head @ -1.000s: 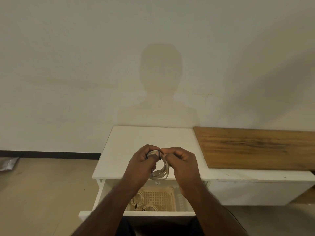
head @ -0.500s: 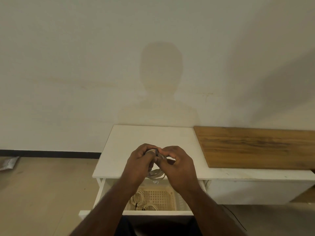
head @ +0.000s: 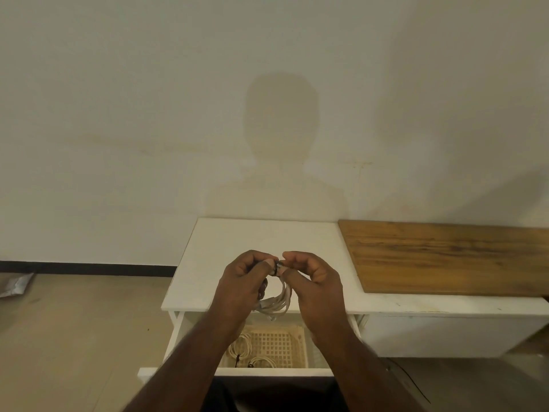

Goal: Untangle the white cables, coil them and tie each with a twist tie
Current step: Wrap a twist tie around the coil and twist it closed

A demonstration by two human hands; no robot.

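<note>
Over a white cabinet (head: 255, 242) by a bare wall (head: 148, 114), the left hand (head: 243, 283) and right hand (head: 315, 281) pinch a dark tie (head: 276, 267) round a coiled cable (head: 277, 301); a basket (head: 276, 343) sits in the open drawer (head: 178, 328), a wooden board (head: 445, 257) alongside.

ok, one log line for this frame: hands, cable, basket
left hand: pinching twist tie | right hand: pinching tie | coiled white cable: held above drawer | basket: two tied coils
</note>
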